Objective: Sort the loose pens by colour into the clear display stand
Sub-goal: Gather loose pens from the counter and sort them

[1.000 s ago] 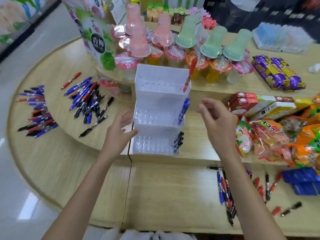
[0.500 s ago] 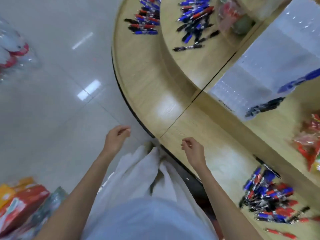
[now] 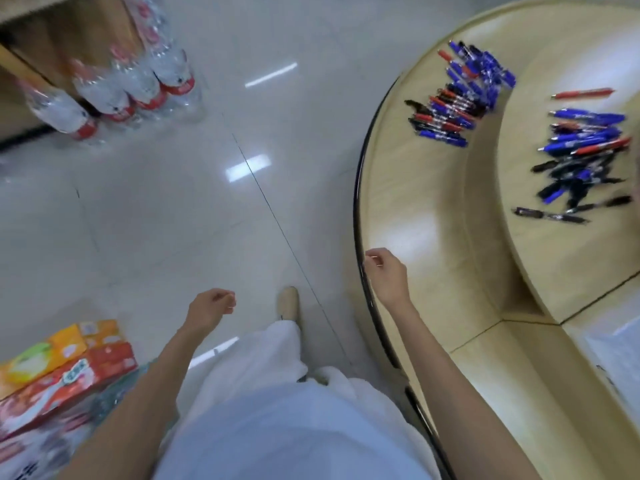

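Fingers loosely curled, nothing held: left hand (image 3: 211, 308) over the floor (image 3: 173, 220), right hand (image 3: 386, 271) at the rounded edge of the wooden counter (image 3: 415, 209), loose pens (image 3: 460, 95) farther along (carton (image 3: 65, 372) lettering blurred).

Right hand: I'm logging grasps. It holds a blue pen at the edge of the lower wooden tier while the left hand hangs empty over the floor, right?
Not quite. The head view shows the right hand holding nothing, loosely curled, at the edge of the lower wooden tier; the left hand hangs empty over the floor.
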